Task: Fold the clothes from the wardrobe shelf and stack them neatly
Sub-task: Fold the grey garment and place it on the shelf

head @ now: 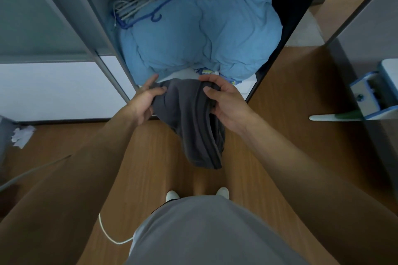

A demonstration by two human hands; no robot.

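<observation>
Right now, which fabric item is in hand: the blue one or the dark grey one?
The dark grey garment: left hand and right hand both grip its top edge, and it hangs free. The blue duvet lies in the wardrobe.

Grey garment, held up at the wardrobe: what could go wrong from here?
1. The grey garment hangs bunched between left hand and right hand, over the floor; a slipped grip could drop it.
2. The blue duvet bulges to the shelf front, leaving little flat room; a stack there may slide off.

Grey shirt [204, 234], white shoes [172, 195], bare forearms [101, 148]
</observation>
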